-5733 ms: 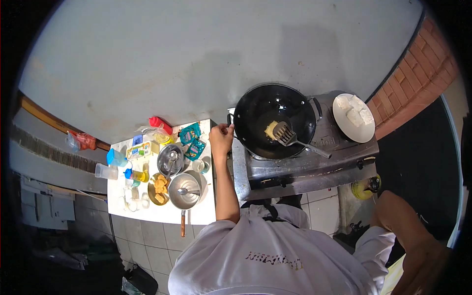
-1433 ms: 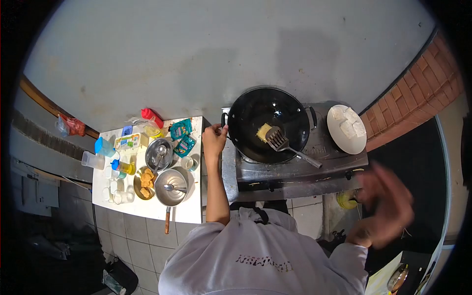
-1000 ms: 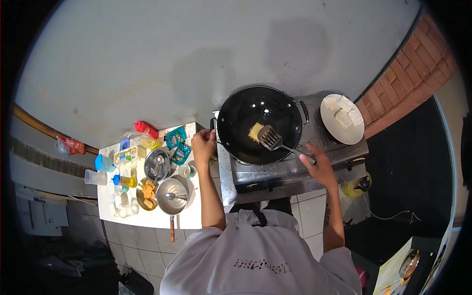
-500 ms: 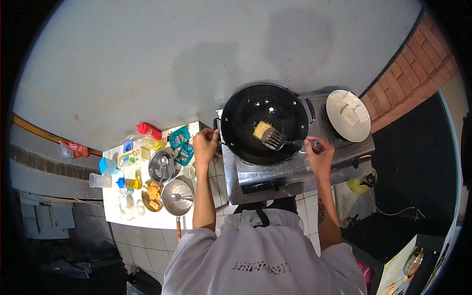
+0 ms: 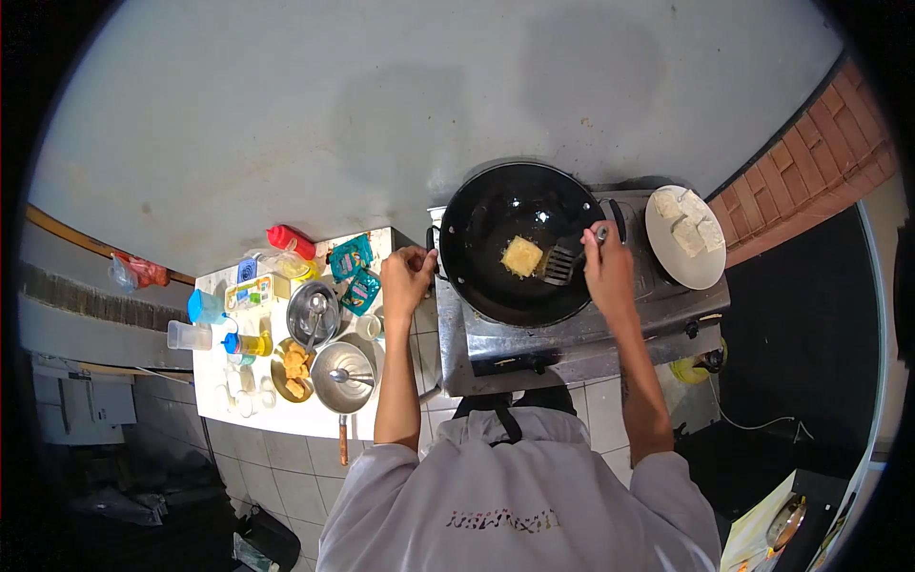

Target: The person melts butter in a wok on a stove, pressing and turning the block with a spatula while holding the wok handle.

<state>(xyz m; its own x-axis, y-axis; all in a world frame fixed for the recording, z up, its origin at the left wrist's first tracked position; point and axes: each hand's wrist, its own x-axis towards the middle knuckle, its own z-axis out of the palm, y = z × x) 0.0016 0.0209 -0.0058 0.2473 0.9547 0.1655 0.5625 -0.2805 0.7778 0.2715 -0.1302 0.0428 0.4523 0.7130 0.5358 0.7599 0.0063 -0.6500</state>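
A black two-handled wok [image 5: 477,214] sits on the stove with shiny liquid inside. My left hand [image 5: 408,278] is closed with its fingertips on the wok's left handle [image 5: 432,252]. In the wok lies a golden, square piece of food [image 5: 521,257], which looks like fried tofu. My right hand [image 5: 609,274] is closed around the handle of a slotted spatula [image 5: 559,266], over the wok's right side. The spatula's head is down in the wok, close to the right edge of the golden piece; whether they touch I cannot tell.
A white plate [image 5: 701,270] with several white blocks stands on the stove [image 5: 610,348] to the right. The left table [image 5: 214,400] carries a saucepan [image 5: 343,377], a metal bowl [image 5: 313,313], a dish of golden pieces [image 5: 296,369], green sachets [image 5: 359,292] and bottles. A wall [image 5: 410,86] rises behind.
My right hand has moved up and the spatula has swung to the right side of the golden piece, no longer overlapping it. My left hand stays at the wok handle. The view has shifted slightly.
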